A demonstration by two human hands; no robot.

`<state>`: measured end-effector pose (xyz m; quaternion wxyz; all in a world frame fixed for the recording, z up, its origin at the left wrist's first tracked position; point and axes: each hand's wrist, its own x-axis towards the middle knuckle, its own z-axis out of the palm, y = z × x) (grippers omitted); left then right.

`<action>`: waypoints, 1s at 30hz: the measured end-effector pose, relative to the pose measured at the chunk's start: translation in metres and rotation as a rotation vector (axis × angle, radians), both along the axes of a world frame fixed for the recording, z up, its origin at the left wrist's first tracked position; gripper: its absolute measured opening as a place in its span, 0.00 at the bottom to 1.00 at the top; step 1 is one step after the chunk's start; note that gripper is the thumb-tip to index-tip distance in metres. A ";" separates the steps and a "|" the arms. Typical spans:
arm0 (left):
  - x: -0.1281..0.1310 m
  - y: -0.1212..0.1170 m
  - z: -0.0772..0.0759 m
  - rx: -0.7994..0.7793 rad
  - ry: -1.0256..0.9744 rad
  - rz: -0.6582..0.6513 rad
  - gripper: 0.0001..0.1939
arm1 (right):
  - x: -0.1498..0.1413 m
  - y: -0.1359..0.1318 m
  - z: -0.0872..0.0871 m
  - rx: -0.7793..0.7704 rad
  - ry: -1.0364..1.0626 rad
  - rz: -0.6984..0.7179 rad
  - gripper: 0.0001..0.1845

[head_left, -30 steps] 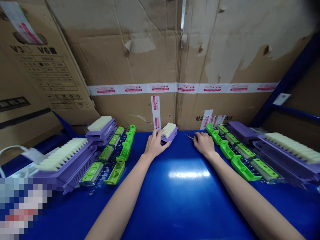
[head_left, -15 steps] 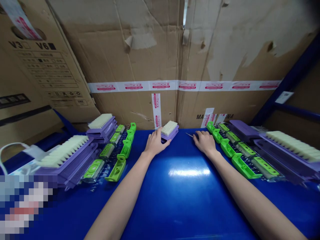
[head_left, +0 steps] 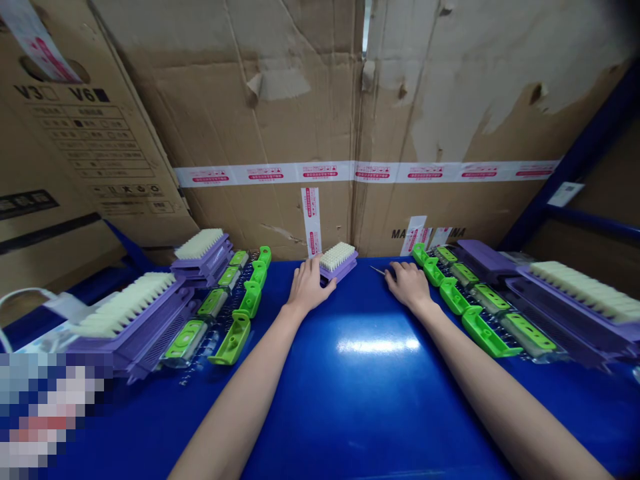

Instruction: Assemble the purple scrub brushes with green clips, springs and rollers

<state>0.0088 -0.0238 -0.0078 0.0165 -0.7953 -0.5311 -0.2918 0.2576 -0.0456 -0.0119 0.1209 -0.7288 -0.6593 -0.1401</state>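
A purple block with cream bristles on top point(head_left: 339, 259) rests at the back of the blue table, slightly angled. Around its left end, my left hand point(head_left: 309, 288) has the thumb along the front and the fingers at the rear side. My right hand point(head_left: 409, 284) lies low on the table to the right, fingers curled. From under its fingertips a thin pointed metal tool point(head_left: 377, 270) sticks out toward the left; the rest of the tool is hidden. A gap of blue tabletop point(head_left: 367, 300) separates the two hands.
Left stand purple bristled blocks point(head_left: 135, 303), clear-and-green pieces point(head_left: 213, 301) and a row of green brackets point(head_left: 251, 298). Similar green brackets point(head_left: 453, 297) and purple parts point(head_left: 555, 313) line the right. A cardboard wall point(head_left: 270, 127) closes the back; a blue frame bar point(head_left: 565, 147) slants at right.
The view has shifted very slightly. Both hands, the purple block and the metal tool keep their places.
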 end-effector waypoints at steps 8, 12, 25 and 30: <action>-0.001 0.001 -0.001 0.054 0.023 0.069 0.29 | -0.001 -0.002 0.002 0.004 -0.008 -0.001 0.18; -0.003 0.003 -0.002 0.089 0.035 0.143 0.28 | -0.002 -0.003 0.003 0.006 -0.014 0.001 0.18; -0.005 0.002 -0.001 0.024 0.050 0.162 0.26 | -0.002 -0.003 0.003 0.005 -0.015 0.002 0.18; -0.005 0.003 -0.001 0.007 0.067 0.160 0.26 | -0.002 -0.002 0.002 0.005 -0.008 0.004 0.18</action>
